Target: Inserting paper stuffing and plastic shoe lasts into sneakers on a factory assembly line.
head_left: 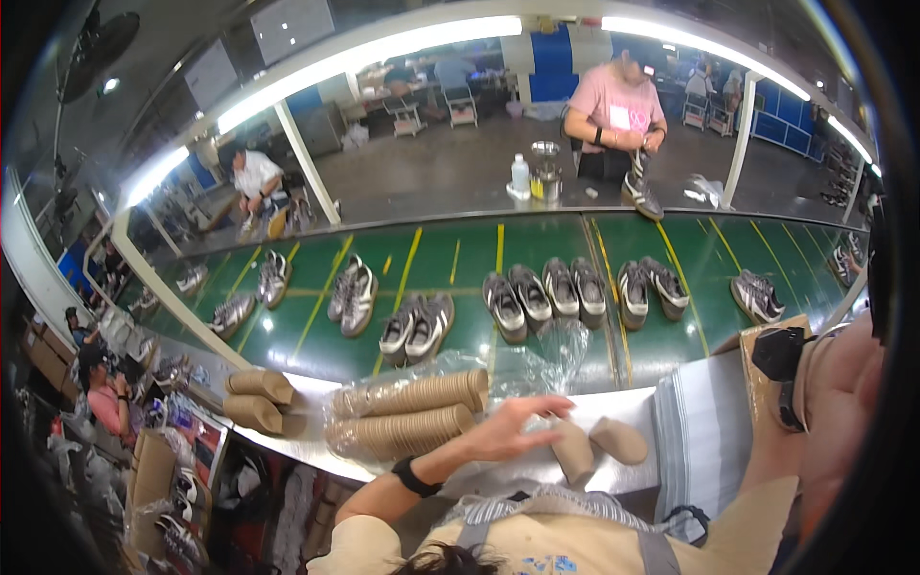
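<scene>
My left hand [522, 426], with a black band on the wrist, is stretched over the metal worktop with its fingers apart. Its fingertips are next to two loose tan moulded shoe inserts, one upright-looking insert [573, 450] and one rounded insert [619, 441]; whether they touch cannot be made out. To its left lie nested rows of the same tan inserts [412, 395], partly wrapped in clear plastic. My right hand [843, 393] is raised at the right rim, large and blurred near the camera, its fingers unclear.
Beyond the worktop [479, 476] runs a green conveyor [470, 254] carrying pairs of grey sneakers [417, 328]. A stack of pale sheets [704, 417] and a cardboard box [757, 359] stand on the right. More inserts [257, 386] lie left. Across the belt, a person [618, 105] handles a shoe [642, 192].
</scene>
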Demonstrator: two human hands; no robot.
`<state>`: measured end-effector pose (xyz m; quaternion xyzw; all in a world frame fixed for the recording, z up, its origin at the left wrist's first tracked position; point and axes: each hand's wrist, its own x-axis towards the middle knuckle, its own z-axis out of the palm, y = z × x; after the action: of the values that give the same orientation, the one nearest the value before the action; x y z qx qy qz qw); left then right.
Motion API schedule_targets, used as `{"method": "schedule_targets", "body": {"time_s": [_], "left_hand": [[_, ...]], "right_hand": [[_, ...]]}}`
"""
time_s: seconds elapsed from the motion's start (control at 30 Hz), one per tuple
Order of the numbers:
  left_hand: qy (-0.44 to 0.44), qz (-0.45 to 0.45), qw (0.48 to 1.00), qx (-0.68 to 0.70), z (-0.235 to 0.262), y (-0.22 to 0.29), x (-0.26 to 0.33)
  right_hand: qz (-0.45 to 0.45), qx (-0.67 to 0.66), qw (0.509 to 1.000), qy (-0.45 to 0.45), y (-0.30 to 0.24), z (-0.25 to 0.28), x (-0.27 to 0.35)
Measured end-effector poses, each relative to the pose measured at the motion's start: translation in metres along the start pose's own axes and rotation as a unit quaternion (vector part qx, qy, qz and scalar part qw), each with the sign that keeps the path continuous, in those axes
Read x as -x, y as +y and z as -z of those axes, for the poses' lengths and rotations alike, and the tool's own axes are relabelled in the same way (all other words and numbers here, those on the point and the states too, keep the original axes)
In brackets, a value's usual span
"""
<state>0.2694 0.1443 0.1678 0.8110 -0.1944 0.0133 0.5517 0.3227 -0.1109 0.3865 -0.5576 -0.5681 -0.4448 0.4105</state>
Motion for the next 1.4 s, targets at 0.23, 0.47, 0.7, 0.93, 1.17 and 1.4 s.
{"method": "schedule_targets", "body": {"time_s": [0.23,0.47,0.7,0.93,1.17,1.4], "left_hand": [[0.376,0.125,0.902,-0.172,0.022,-0.071,0.126],[0.363,0.171,0.775,-0.488,0.031,-0.093,0.206],[0.618,0.36,0.664,-0.22,0.076,-0.189,0.271],[0.602,0.248,0.63,-0.423,0.097,-0.176,0.241],[0.255,0.066,0.874,-0.407,0.031,-0.153,0.153],[0.214,0.088,0.872,-0.431,0.033,-0.16,0.151]], "right_hand": [[-0.199,-0.067,0.977,-0.026,0.034,-0.11,0.081],[-0.622,-0.321,0.637,-0.322,0.032,-0.244,0.311],[-0.337,-0.311,0.781,-0.424,-0.023,-0.323,0.356],[-0.331,-0.325,0.783,-0.415,-0.048,-0.34,0.362],[-0.315,-0.36,0.793,-0.378,-0.051,-0.335,0.358],[-0.373,-0.374,0.769,-0.36,-0.051,-0.324,0.359]]}}
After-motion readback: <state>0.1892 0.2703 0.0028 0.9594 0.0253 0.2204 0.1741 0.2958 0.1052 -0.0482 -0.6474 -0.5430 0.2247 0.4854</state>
